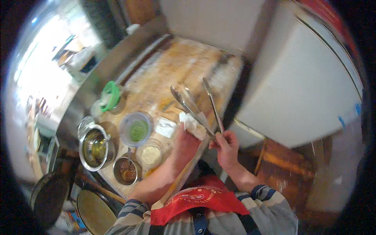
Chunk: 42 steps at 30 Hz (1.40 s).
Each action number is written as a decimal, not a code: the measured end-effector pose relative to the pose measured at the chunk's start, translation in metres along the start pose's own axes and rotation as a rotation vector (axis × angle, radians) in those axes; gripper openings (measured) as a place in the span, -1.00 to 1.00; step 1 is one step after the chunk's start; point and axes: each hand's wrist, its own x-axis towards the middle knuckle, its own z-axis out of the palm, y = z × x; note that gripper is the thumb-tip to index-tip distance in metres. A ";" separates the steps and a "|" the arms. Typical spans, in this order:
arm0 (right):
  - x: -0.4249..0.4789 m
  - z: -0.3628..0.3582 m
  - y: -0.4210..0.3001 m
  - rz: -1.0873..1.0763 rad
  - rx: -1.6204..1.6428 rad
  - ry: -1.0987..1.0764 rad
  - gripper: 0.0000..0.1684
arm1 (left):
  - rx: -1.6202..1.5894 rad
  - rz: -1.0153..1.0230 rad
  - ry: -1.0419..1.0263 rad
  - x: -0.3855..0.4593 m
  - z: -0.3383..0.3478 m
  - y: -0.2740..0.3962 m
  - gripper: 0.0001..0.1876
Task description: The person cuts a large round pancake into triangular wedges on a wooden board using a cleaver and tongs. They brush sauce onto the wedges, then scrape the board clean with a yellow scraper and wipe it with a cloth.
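Note:
In my right hand [226, 147] I grip metal tongs [192, 110] near their joined end, and their arms spread in a V over the table's edge. My left hand [188, 141] holds a crumpled white paper towel [189, 120], which lies against one tong arm. Its fingers are partly hidden and blurred. Just left of that hand a folded white piece [165, 127], perhaps paper, lies on the wooden tabletop [176, 58]. Nearby stand a clear plastic tub with something green [138, 130] and a container of pale powder [151, 155].
A steel pot of yellowish liquid [94, 148] and a steel bowl of reddish-brown seasoning [127, 171] stand to the left. Behind them is a green-rimmed strainer [111, 96]. Pans [95, 213] sit at the lower left. A large white appliance [299, 82] borders the table's right side.

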 end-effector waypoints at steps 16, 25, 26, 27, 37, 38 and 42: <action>-0.320 -0.084 -0.051 0.106 -0.143 0.218 -0.82 | 0.415 -0.110 0.428 -0.048 0.065 -0.101 -0.71; -0.355 -0.157 -0.078 -0.527 -1.267 0.324 -0.81 | 0.665 -0.668 -0.160 -0.100 0.062 -0.133 -0.47; -0.349 -0.156 -0.078 -0.597 -1.299 0.321 -0.81 | 0.745 -0.613 -0.077 -0.119 0.061 -0.154 -0.44; -0.342 -0.155 -0.077 -0.612 -1.365 0.280 -0.81 | 0.811 -0.593 0.096 -0.134 0.062 -0.178 -0.43; -0.331 -0.131 -0.067 -0.731 -1.508 -0.168 -0.87 | 0.546 -0.219 0.377 -0.140 0.063 -0.180 -0.71; -0.334 -0.131 -0.067 -0.730 -1.474 -0.226 -0.86 | 0.559 -0.147 0.423 -0.137 0.048 -0.164 -0.71; -0.356 -0.144 -0.079 -0.631 -1.468 -0.464 -0.88 | 0.919 -0.063 0.525 -0.130 -0.010 -0.067 -0.71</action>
